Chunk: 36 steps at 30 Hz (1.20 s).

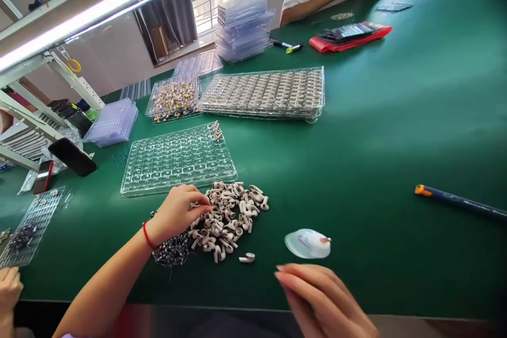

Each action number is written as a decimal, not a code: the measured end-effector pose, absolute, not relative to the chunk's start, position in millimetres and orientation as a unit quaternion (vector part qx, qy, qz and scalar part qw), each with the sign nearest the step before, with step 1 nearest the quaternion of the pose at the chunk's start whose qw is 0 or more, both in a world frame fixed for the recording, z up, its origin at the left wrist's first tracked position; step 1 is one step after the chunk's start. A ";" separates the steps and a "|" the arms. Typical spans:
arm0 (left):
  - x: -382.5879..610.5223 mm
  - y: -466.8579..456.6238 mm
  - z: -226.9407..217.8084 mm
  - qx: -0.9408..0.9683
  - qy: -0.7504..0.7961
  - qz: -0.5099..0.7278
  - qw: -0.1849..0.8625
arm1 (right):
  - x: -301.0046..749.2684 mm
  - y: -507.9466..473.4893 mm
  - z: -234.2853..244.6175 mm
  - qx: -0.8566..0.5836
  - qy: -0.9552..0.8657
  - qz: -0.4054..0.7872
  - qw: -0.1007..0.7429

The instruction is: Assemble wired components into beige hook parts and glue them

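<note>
My left hand point(180, 214), with a red cord at the wrist, reaches to the left edge of a pile of whitish earbud shells point(227, 216). Its thumb and index finger close toward each other there; whatever is between the tips is hidden. Partly under this wrist lies a heap of small dark parts point(172, 249). One loose earbud shell point(247, 258) rests in front of the pile. My right hand point(327, 296) hovers near the table's front edge, fingertips pressed together, their contents too small to make out. Just beyond it is a round translucent pad point(307, 244) with a small brownish piece on its edge.
Behind the pile is a clear moulded tray point(178, 161) with a few shells in one corner. Filled trays point(265, 92) and stacked clear trays point(243, 26) stand farther back. A dark blue pen-like tool point(459, 202) lies right. Co-workers' hands show at far left and top right.
</note>
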<state>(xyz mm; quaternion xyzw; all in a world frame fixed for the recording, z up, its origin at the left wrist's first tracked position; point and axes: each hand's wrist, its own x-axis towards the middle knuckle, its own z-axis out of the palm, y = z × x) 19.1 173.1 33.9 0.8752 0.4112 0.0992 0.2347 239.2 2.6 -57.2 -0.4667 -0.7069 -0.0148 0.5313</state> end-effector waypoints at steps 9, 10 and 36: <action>-37.0 99.6 26.4 0.801 0.548 0.174 0.168 | 214.6 15.6 -68.2 -0.486 -0.761 0.003 0.430; -37.4 91.8 23.2 0.799 0.551 0.175 0.167 | 214.1 14.9 -68.4 -0.485 -0.754 0.010 0.442; -42.7 38.1 -6.8 0.750 0.597 0.236 0.161 | 138.1 41.7 -41.2 -0.490 -0.795 0.000 0.356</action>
